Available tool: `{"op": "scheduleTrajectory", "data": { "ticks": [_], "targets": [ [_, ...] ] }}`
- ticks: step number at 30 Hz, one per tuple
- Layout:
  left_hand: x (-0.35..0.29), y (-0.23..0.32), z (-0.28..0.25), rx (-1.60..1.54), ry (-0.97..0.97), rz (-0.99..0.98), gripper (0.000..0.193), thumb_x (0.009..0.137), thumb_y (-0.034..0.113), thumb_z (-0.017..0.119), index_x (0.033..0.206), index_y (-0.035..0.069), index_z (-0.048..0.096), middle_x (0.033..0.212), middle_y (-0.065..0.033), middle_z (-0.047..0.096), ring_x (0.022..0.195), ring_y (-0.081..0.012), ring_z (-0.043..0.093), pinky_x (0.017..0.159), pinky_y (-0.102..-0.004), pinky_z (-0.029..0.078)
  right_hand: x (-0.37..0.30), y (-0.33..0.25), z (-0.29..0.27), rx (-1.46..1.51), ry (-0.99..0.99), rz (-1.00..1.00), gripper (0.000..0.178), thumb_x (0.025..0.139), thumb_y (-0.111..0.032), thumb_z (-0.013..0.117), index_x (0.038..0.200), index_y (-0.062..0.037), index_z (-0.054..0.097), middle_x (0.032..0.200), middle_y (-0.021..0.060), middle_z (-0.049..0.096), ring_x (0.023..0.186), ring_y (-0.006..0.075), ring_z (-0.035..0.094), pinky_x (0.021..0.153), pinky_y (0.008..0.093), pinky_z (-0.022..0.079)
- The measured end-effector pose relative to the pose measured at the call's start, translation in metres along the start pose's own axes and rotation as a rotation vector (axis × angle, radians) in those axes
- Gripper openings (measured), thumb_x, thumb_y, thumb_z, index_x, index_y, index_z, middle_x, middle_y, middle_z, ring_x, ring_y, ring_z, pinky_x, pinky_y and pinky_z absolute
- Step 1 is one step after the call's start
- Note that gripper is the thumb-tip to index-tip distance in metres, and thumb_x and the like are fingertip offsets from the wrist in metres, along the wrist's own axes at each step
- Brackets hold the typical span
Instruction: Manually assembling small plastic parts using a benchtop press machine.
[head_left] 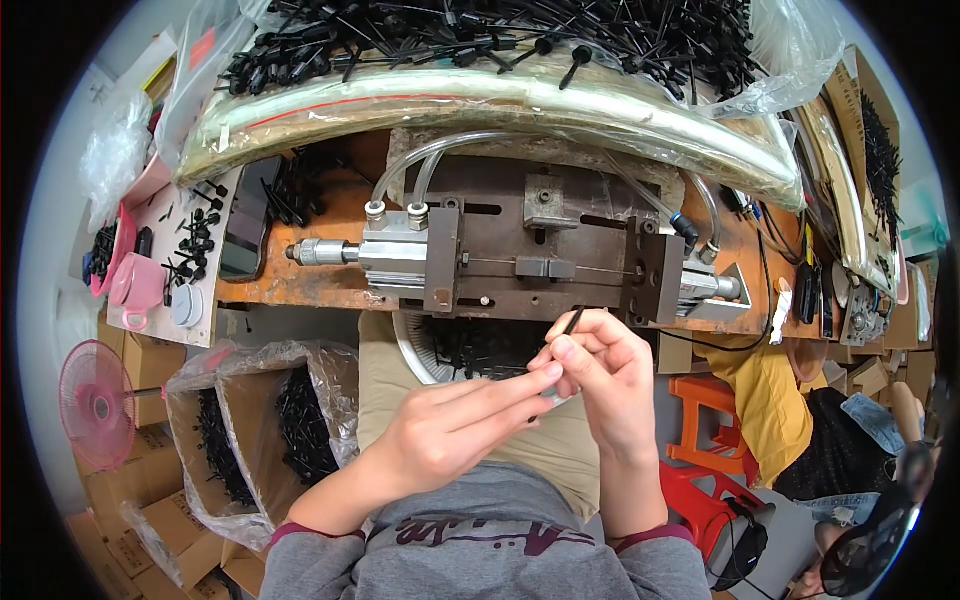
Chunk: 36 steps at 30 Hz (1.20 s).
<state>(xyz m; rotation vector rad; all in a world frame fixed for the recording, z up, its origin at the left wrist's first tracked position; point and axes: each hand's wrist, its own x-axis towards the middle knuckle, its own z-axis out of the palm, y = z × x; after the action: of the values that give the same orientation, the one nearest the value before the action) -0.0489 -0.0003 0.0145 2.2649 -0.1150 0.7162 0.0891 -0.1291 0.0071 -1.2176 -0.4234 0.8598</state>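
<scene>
In front of my chest, my two hands meet at the fingertips. My right hand [612,380] is closed in a pinch on a thin black plastic part [573,320], whose dark tip sticks up past the thumb and forefinger. My left hand [455,425] reaches across with its fingers together, their tips against the right hand's fingers. A small dark bit shows under the left fingers; what they hold is mostly hidden. Just beyond the hands sits a metal bench fixture [545,268] with a small split block on a thin rod, between two air cylinders [392,262].
A heap of black plastic parts [480,35] lies behind a plastic-wrapped padded edge [500,95]. Below the bench are a white basket [412,350] and lined cartons [245,430] of black parts. A pink fan [100,407] stands left; red stools [700,420] and another person [850,445] are right.
</scene>
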Motion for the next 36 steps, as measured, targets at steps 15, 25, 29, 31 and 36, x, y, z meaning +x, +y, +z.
{"op": "scheduleTrajectory", "data": {
  "ticks": [15, 25, 29, 31, 36],
  "targets": [
    [0.03, -0.027, 0.033, 0.456, 0.042, -0.059, 0.026, 0.072, 0.007, 0.075, 0.096, 0.0, 0.07, 0.128, -0.0178, 0.064, 0.076, -0.0227, 0.07, 0.07, -0.0315, 0.056, -0.005, -0.023, -0.008, -0.696, 0.155, -0.456, 0.013, 0.084, 0.0, 0.072, 0.097, 0.0004, 0.072, 0.083, 0.0072, 0.07, 0.066, 0.0095, 0.06, 0.059, 0.0226, 0.045],
    [0.032, -0.021, 0.032, 0.539, -0.053, -0.12, 0.025, 0.071, 0.01, 0.078, 0.094, 0.003, 0.07, 0.128, -0.0163, 0.065, 0.051, -0.0185, 0.062, 0.053, -0.0286, 0.052, 0.094, -0.094, 0.026, -1.159, 0.252, -1.084, 0.027, 0.078, -0.009, 0.077, 0.102, -0.0045, 0.068, 0.09, 0.0088, 0.062, 0.071, 0.0253, 0.06, 0.061, 0.0358, 0.049],
    [0.033, -0.022, 0.028, 0.494, -0.063, -0.09, 0.03, 0.072, 0.012, 0.079, 0.099, 0.003, 0.071, 0.127, -0.0164, 0.065, 0.053, -0.0189, 0.063, 0.054, -0.028, 0.052, 0.137, -0.097, 0.023, -1.322, 0.169, -1.097, 0.021, 0.079, -0.008, 0.075, 0.099, -0.0033, 0.068, 0.089, 0.0103, 0.063, 0.076, 0.029, 0.062, 0.066, 0.0366, 0.05],
    [0.033, -0.019, 0.02, 0.426, -0.078, -0.11, 0.034, 0.073, 0.014, 0.08, 0.105, 0.003, 0.071, 0.126, -0.0164, 0.066, 0.055, -0.0184, 0.064, 0.055, -0.0269, 0.053, 0.146, -0.097, 0.016, -1.274, 0.111, -1.063, 0.017, 0.081, -0.005, 0.073, 0.097, -0.0026, 0.069, 0.088, 0.0103, 0.064, 0.077, 0.0293, 0.063, 0.067, 0.0362, 0.051],
    [0.033, -0.009, -0.003, 0.034, 0.19, -0.168, 0.053, 0.074, 0.006, 0.084, 0.124, 0.002, 0.065, 0.132, -0.0182, 0.062, 0.084, -0.0173, 0.071, 0.075, -0.0296, 0.059, 0.116, -0.107, 0.011, -1.046, 0.384, -1.346, 0.011, 0.084, 0.001, 0.072, 0.095, -0.0012, 0.072, 0.084, 0.0098, 0.068, 0.068, 0.0218, 0.064, 0.063, 0.0307, 0.052]
  ]
}}
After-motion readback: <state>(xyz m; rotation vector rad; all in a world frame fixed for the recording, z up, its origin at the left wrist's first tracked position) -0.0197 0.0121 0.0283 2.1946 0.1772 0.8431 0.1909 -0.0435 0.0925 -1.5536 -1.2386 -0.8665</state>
